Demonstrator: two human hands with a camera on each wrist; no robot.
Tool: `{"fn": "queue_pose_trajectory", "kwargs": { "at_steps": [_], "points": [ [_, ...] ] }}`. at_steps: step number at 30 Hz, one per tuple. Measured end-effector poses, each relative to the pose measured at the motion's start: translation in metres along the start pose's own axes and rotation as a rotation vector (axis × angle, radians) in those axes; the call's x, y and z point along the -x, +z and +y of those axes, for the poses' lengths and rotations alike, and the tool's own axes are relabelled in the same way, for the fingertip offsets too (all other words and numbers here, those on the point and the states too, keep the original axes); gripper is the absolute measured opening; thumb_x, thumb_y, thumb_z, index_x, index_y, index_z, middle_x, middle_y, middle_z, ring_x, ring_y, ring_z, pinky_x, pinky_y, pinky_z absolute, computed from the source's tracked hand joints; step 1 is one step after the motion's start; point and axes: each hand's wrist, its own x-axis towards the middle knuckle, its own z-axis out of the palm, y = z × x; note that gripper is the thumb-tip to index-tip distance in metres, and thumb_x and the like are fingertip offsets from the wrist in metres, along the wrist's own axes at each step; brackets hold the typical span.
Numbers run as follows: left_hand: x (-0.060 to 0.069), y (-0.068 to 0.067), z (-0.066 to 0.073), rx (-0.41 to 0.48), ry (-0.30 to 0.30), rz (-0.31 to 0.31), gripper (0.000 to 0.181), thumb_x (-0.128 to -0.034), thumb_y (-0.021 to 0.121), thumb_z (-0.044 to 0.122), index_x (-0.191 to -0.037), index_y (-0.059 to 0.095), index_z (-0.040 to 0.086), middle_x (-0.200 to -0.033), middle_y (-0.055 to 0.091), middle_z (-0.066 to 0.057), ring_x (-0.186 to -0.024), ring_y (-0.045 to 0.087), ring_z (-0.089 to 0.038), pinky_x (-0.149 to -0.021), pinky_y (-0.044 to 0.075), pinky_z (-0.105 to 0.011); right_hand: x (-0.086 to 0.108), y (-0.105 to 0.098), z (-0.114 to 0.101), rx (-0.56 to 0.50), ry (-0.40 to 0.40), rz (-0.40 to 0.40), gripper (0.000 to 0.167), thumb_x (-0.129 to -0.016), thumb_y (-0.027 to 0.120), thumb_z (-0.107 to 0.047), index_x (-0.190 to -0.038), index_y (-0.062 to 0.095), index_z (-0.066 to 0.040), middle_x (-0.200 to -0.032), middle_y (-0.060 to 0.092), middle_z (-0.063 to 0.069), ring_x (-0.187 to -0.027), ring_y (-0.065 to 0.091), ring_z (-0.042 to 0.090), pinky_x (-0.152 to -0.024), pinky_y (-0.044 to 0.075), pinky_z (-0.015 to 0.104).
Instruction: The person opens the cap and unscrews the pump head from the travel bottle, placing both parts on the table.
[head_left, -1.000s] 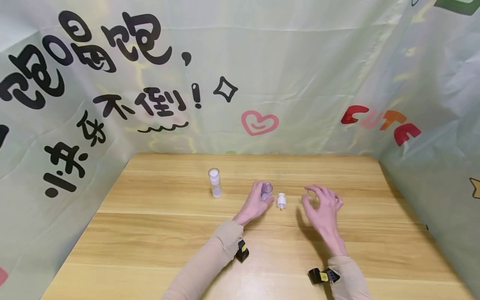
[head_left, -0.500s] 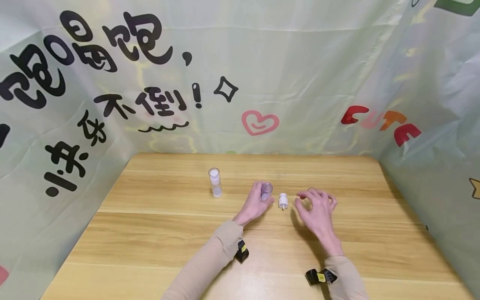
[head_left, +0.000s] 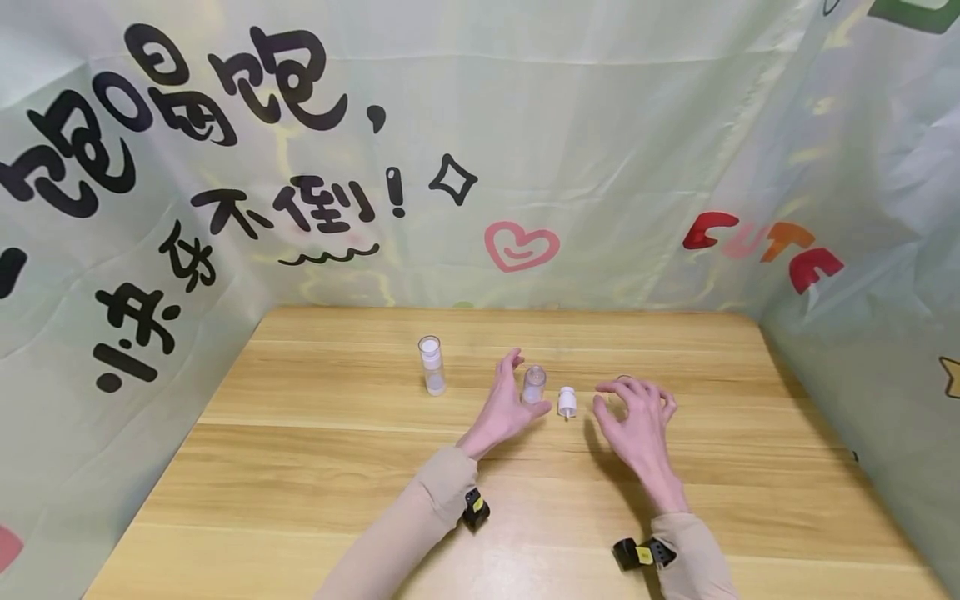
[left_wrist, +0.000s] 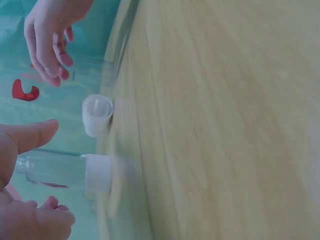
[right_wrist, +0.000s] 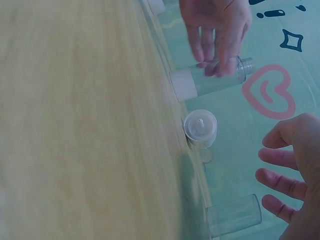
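Note:
A clear bottle (head_left: 535, 385) with a white base (left_wrist: 98, 172) and a bare threaded neck stands on the table. My left hand (head_left: 504, 412) is spread around it, thumb on one side and fingers on the other, seemingly without gripping. Just right of the bottle, a white pump head (head_left: 567, 403) lies on its side with its stem facing me. My right hand (head_left: 636, 417) hovers further right, fingers loosely bent and holding nothing. Beyond it a clear cap (right_wrist: 235, 216) stands on the table, apart from the fingers in the right wrist view and mostly hidden in the head view.
Left of my hands, a second pump bottle (head_left: 432, 367) stands upright under its clear cap. The wooden table (head_left: 315, 467) ends against a printed cloth backdrop (head_left: 600, 167) at the back and sides.
My left hand has let go of the bottle and spread its fingers, leaving it upright. My right hand has moved left, away from the clear cap, and now holds nearly still.

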Motion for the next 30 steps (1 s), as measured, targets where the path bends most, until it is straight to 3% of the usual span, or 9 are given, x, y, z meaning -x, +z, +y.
{"fn": "queue_pose_trajectory", "kwargs": {
  "at_steps": [5,10,14,17,22,27,30],
  "points": [
    [0.009,-0.01,0.002,0.01,0.077,0.065,0.102,-0.0802,0.082,0.014,-0.158,0.016,0.01,-0.158,0.032,-0.013,-0.149,0.033,-0.036,-0.123,0.028,-0.052,0.0,0.0,0.001,-0.014,0.005,0.006,0.02,-0.083,0.07,-0.013,-0.1,0.073,-0.003,-0.11,0.068,0.024,-0.109,0.048,0.042,-0.105,0.014,0.065],
    [0.016,-0.021,0.001,-0.023,0.237,0.171,0.098,-0.0784,0.079,0.006,-0.157,0.02,0.008,-0.154,0.035,-0.012,-0.143,0.037,-0.031,-0.121,0.033,-0.051,0.001,0.0,0.001,-0.029,0.001,0.015,0.022,-0.083,0.07,-0.011,-0.103,0.072,-0.002,-0.111,0.068,0.024,-0.109,0.049,0.042,-0.104,0.015,0.064],
    [0.02,-0.03,-0.001,-0.065,0.392,0.295,0.093,-0.0739,0.073,-0.005,-0.153,0.025,0.003,-0.147,0.039,-0.016,-0.134,0.042,-0.032,-0.115,0.039,-0.051,0.0,0.001,0.001,-0.045,-0.004,0.02,0.024,-0.082,0.07,-0.01,-0.104,0.072,-0.002,-0.112,0.067,0.024,-0.108,0.049,0.042,-0.103,0.015,0.063],
    [0.022,-0.036,-0.004,-0.084,0.448,0.427,0.088,-0.0722,0.072,-0.006,-0.149,0.03,0.004,-0.141,0.042,-0.016,-0.125,0.043,-0.028,-0.108,0.041,-0.045,0.0,0.001,0.001,-0.053,-0.005,0.022,0.025,-0.082,0.071,-0.01,-0.106,0.071,-0.002,-0.112,0.067,0.024,-0.108,0.049,0.042,-0.103,0.014,0.063],
    [0.023,-0.046,-0.01,-0.03,0.417,0.639,0.079,-0.0727,0.074,-0.004,-0.142,0.038,0.006,-0.13,0.044,-0.013,-0.112,0.041,-0.024,-0.097,0.036,-0.032,-0.001,0.001,-0.001,-0.062,-0.006,0.024,0.027,-0.083,0.07,-0.01,-0.108,0.071,-0.001,-0.114,0.066,0.024,-0.108,0.048,0.043,-0.104,0.014,0.063],
    [0.025,-0.056,-0.016,0.091,0.351,0.813,0.072,-0.0732,0.075,-0.003,-0.136,0.04,0.001,-0.127,0.042,-0.019,-0.112,0.041,-0.032,-0.097,0.036,-0.043,-0.001,0.0,-0.004,-0.073,-0.011,0.023,0.028,-0.083,0.07,-0.01,-0.11,0.07,-0.001,-0.116,0.064,0.024,-0.11,0.048,0.043,-0.104,0.014,0.063],
    [0.024,-0.064,-0.021,0.137,0.288,0.878,0.075,-0.0729,0.078,0.001,-0.137,0.039,0.001,-0.128,0.04,-0.023,-0.111,0.037,-0.029,-0.096,0.033,-0.047,-0.001,0.001,-0.006,-0.08,-0.021,0.023,0.028,-0.083,0.07,-0.01,-0.11,0.07,-0.001,-0.116,0.064,0.023,-0.111,0.047,0.043,-0.104,0.014,0.063]
  ]
}}
